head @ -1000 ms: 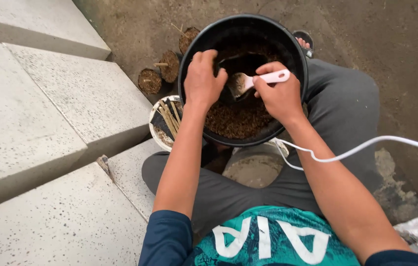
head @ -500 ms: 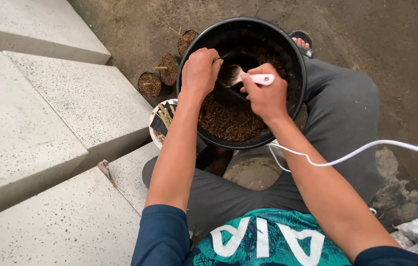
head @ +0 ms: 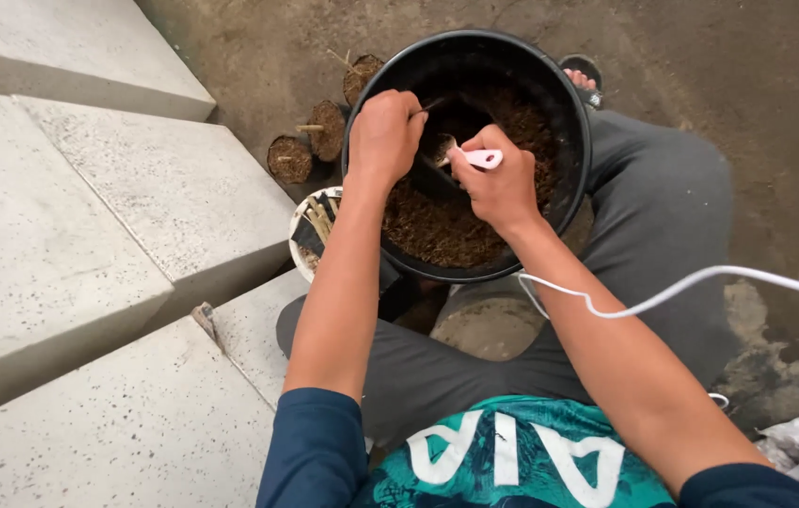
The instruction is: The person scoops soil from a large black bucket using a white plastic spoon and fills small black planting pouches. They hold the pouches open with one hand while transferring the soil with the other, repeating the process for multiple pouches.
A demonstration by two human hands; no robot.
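Your left hand [head: 383, 134] grips a small black pot [head: 429, 174] steady inside the black bucket [head: 569, 179] while your right hand [head: 501, 183], closed on a white-handled spoon [head: 474, 157], tips brown soil [head: 442, 230] in.

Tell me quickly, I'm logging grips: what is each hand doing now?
Left hand: closed on a small dark pot inside the black bucket.
Right hand: closed around a white-handled spoon.

Open ground right of black tub [head: 569, 202]; 3 soil pots [head: 324, 132] crowding left.
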